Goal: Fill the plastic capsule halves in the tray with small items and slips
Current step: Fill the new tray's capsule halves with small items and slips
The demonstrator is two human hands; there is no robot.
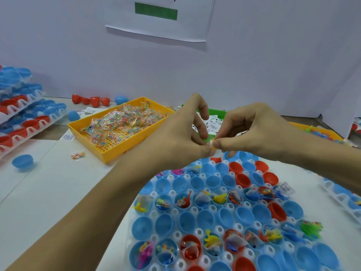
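Note:
A white tray (197,231) in front of me holds rows of blue and red capsule halves (205,219). Some rows contain small toys, bead packets and paper slips; other rows are empty. Above the tray's far edge, my left hand (187,137) and my right hand (252,130) meet fingertip to fingertip. Together they pinch a small yellow and white item (213,144); what it is I cannot make out.
A yellow bin (109,147) of bead packets sits at the left, a green bin (214,112) of paper slips lies behind my hands, another yellow bin (320,132) at the right. Stacked capsule trays (23,118) stand far left. Loose capsule halves (22,162) lie about.

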